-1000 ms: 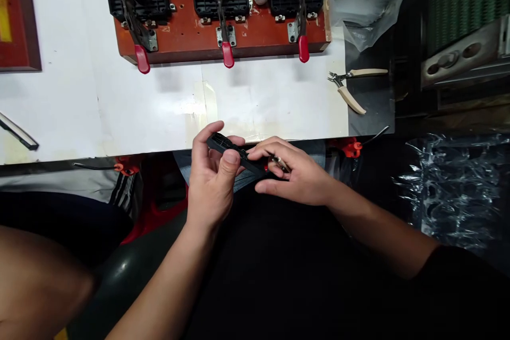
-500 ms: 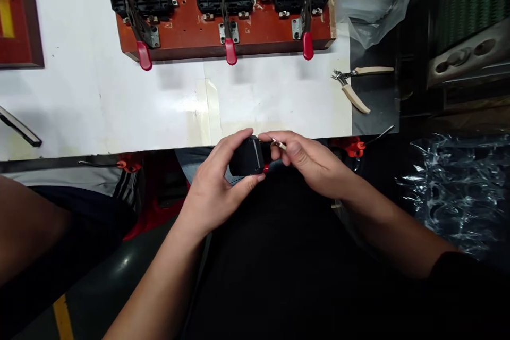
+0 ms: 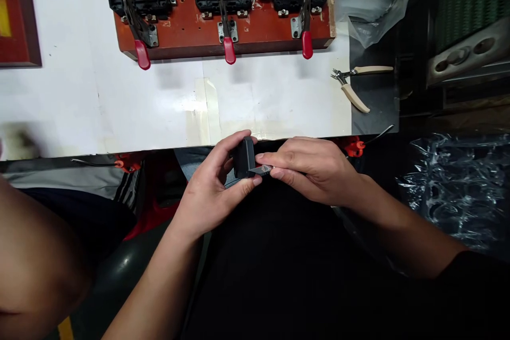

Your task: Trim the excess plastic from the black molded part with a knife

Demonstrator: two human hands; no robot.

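A small black plastic part, blocky and stood on edge, is pinched between both hands just off the near edge of the white desk, above the lap.

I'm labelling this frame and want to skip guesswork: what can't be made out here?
Head view:
- Black part: underside hidden by the left hand.
- Small blade-like tool: handle covered by the right hand.
- Red fixture board: far side cut off by the top edge.
- Left edge: blurred smudge, unreadable.
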